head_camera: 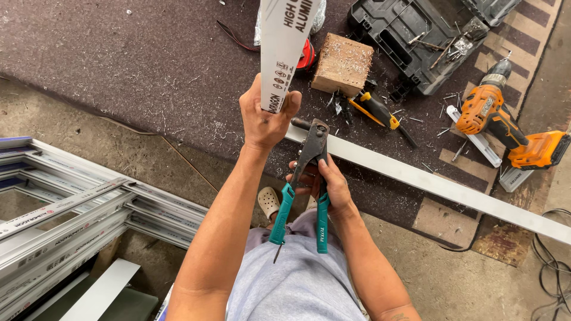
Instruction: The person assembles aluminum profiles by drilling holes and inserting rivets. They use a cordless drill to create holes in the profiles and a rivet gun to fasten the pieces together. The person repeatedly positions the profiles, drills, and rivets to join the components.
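My left hand (264, 116) grips the lower end of a white aluminium profile (285, 41) wrapped in printed film, held upright over the dark carpet. My right hand (324, 181) holds a hand riveter (309, 178) with teal handles. Its black head touches a long white aluminium bar (440, 185) that runs diagonally to the lower right. The handles are spread apart and point down toward my lap.
An orange cordless drill (505, 122) lies at right, a wooden block (343, 64) and a yellow-handled tool (380, 110) behind the hands. An open black tool case (410, 35) holds bits. Stacked window frames (71, 220) stand at left. Screws and metal shavings litter the carpet (148, 71).
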